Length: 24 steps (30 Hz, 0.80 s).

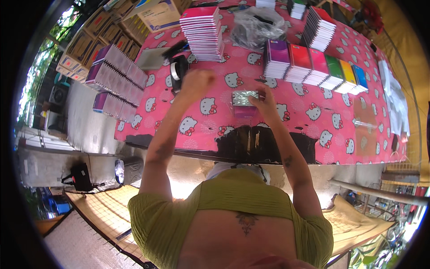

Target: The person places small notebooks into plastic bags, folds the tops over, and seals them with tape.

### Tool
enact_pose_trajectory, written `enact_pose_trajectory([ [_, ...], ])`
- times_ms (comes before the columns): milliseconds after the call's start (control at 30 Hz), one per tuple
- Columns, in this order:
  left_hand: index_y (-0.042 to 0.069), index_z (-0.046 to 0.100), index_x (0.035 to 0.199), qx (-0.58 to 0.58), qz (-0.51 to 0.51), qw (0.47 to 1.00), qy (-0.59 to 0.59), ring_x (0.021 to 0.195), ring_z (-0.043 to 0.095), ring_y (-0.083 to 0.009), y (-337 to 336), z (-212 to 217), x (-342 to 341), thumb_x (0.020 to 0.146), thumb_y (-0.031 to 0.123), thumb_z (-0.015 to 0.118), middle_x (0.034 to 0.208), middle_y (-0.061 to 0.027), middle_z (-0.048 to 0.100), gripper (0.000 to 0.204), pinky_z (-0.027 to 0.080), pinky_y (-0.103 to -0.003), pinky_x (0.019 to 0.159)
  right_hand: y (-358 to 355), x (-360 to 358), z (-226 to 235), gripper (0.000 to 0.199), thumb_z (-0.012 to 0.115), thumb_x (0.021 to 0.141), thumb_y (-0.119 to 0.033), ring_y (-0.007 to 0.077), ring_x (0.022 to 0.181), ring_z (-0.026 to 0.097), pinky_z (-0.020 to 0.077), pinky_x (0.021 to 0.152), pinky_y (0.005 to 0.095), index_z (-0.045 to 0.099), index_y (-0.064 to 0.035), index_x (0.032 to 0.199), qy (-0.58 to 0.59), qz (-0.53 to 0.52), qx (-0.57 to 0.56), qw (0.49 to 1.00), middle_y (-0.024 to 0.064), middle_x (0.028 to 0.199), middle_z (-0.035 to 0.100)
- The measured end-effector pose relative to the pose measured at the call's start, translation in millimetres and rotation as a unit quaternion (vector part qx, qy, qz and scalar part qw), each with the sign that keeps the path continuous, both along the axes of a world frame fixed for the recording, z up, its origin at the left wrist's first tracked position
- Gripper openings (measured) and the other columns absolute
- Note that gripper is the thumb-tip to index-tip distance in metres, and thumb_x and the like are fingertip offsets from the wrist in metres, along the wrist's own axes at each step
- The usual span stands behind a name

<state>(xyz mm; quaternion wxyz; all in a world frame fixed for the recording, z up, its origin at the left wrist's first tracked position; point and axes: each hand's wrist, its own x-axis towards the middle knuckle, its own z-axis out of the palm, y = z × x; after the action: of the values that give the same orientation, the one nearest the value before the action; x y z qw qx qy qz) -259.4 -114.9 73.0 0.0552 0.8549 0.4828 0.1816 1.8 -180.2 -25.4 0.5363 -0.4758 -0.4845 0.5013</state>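
Note:
A small purple notebook (245, 111) with a shiny clear plastic wrap over its upper part lies on the pink patterned tablecloth in front of me. My right hand (265, 102) grips it at its right edge, the fingers bent over its top. To the left, my left hand (199, 83) is raised and closed, slightly blurred; whatever may be between its fingertips is too small to make out. Just left of that hand stands a black tape dispenser (177, 74) with a pale roll in it.
Tall stacks of magenta notebooks (201, 36) and a row of coloured notebooks (309, 65) stand farther back, with a crumpled clear plastic bag (257, 29) between them. Spiral notebooks (117, 74) are piled at the left edge beside cardboard boxes (92, 38). White plastic sheets (392, 96) lie far right.

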Motion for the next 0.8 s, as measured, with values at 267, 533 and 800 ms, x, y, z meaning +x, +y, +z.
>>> enact_pose_trajectory([
  [267, 0.003, 0.067, 0.084, -0.237, -0.297, 0.9, 0.212, 0.072, 0.066, -0.0199, 87.1, -6.0, 114.7, 0.082, 0.034, 0.074, 0.076, -0.0071, 0.068, 0.032, 0.049, -0.036, 0.065, 2.7, 9.0, -7.5, 0.057, 0.076, 0.081, -0.003, 0.0158, 0.099, 0.055, 0.0492, 0.085, 0.0301, 0.047, -0.0076, 0.13, -0.012, -0.006, 0.03, 0.999, 0.0056, 0.11, 0.053],
  [533, 0.002, 0.063, 0.113, -0.57, -0.139, 0.771, -0.245, 0.089, 0.063, -0.0143, 70.6, -108.9, 79.6, 0.094, 0.05, 0.059, 0.097, -0.0073, 0.067, 0.052, 0.05, -0.032, 0.08, 3.9, 6.3, -12.1, 0.059, 0.071, 0.083, 0.001, 0.0148, 0.103, 0.054, 0.051, 0.084, 0.0299, 0.046, -0.0079, 0.136, 0.079, 0.003, 0.004, 0.997, 0.0076, 0.116, 0.05],
  [800, -0.001, 0.052, 0.123, 0.17, -0.119, 0.977, 0.049, 0.116, 0.055, -0.0344, -46.1, -54.0, 103.3, 0.074, 0.054, 0.076, 0.13, -0.0216, 0.052, 0.077, 0.043, -0.045, 0.1, -34.2, 7.3, -69.6, 0.04, 0.063, 0.095, -0.02, 0.0151, 0.1, 0.056, 0.051, 0.078, 0.0313, 0.049, -0.0103, 0.131, 0.185, -0.151, -0.055, 0.969, 0.0086, 0.112, 0.056],
])
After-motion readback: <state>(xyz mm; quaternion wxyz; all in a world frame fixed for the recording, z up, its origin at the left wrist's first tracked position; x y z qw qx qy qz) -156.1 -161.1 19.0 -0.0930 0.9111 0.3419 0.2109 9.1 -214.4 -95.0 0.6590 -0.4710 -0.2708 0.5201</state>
